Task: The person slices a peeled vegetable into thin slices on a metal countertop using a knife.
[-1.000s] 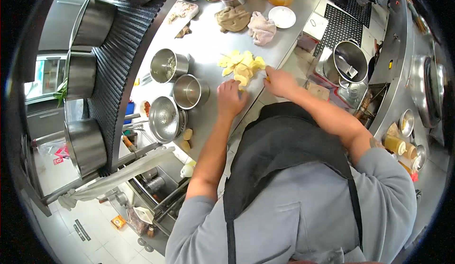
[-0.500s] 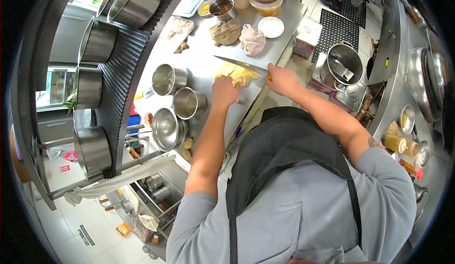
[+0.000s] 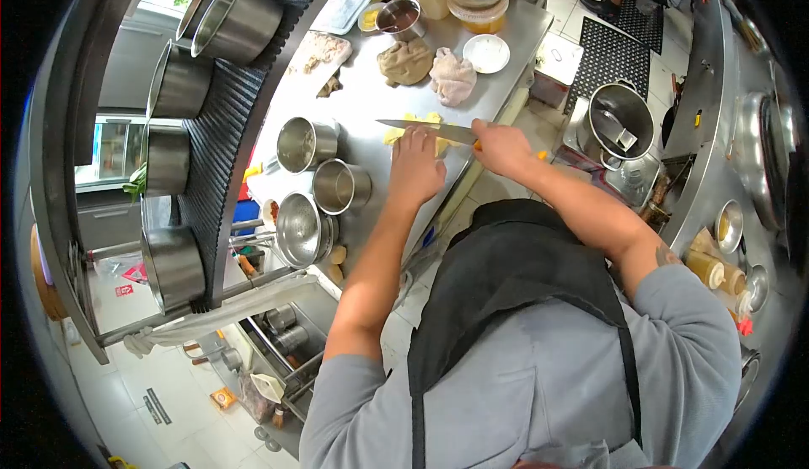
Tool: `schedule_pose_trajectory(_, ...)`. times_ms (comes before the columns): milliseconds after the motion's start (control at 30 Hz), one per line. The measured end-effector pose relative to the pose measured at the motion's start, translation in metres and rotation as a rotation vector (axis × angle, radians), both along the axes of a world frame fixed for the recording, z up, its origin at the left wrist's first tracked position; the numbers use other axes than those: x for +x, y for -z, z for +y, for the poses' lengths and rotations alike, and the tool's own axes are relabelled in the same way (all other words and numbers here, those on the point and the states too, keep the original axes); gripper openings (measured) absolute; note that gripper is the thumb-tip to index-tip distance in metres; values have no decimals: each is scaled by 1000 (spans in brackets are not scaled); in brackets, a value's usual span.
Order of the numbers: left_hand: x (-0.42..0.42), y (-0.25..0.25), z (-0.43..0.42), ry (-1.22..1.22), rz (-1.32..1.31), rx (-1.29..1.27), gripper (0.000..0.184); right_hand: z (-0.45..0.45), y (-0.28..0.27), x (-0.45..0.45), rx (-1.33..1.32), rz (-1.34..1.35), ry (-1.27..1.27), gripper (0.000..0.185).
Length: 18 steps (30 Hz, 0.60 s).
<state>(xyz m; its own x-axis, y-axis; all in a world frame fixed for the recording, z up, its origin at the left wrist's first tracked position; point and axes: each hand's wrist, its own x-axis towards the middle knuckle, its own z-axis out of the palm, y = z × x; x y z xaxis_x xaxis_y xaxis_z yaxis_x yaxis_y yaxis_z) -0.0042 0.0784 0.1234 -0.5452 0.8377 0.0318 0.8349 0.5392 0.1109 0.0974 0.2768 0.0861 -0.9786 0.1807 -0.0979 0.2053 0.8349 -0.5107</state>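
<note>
My right hand (image 3: 504,150) is closed round the handle of a large knife (image 3: 434,129), whose blade points left across pale yellow slices (image 3: 394,134) on the steel counter (image 3: 358,90). My left hand (image 3: 416,166) rests on the slices just in front of the blade, fingertips close to it. It hides much of the pile, and whether the fingers grip anything is hidden. Behind the slices lie a brown cloth-like bundle (image 3: 405,62) and a pale wrinkled bundle (image 3: 452,77).
Left of my hands stand two steel pots (image 3: 341,186) and a colander (image 3: 299,230). Sauce tubs (image 3: 476,14) and a white plate (image 3: 486,53) are at the back. A large pot (image 3: 621,121) stands right. Another person's shoe (image 3: 600,9) is on the floor beyond.
The knife has come into view over the slices and its blade now lies more level beside my left fingers. My left hand moved forward onto the slices. The whole view has shifted slightly.
</note>
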Motion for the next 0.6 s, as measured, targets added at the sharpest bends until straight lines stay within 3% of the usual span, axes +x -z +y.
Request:
schedule_pose_trajectory(133,-36,21,12,-44,10,-344,64,-8,-9,-3,24,-3,-84,33)
schedule_pose_trajectory(233,-67,11,4,-68,175,-167,61,-15,-12,-12,16,-38,-79,34)
schedule_pose_trajectory(333,-74,-50,-6,-199,-11,-1,57,-15,-23,-16,4,-123,-31,33)
schedule_pose_trajectory(367,-79,-38,-25,-238,-32,157,54,-14,-26,-15,-10,-131,-15,32)
schedule_pose_trajectory(467,-46,-37,-64,-551,-509,249,51,-9,-21,-6,-18,-154,3,31)
schedule_pose_trajectory(533,-29,20,-95,-589,-725,244,54,-14,-12,3,1,-154,-11,30)
schedule_pose_trajectory(600,-2,74,-105,-484,-546,396,56,-25,-18,9,-43,-195,-28,30)
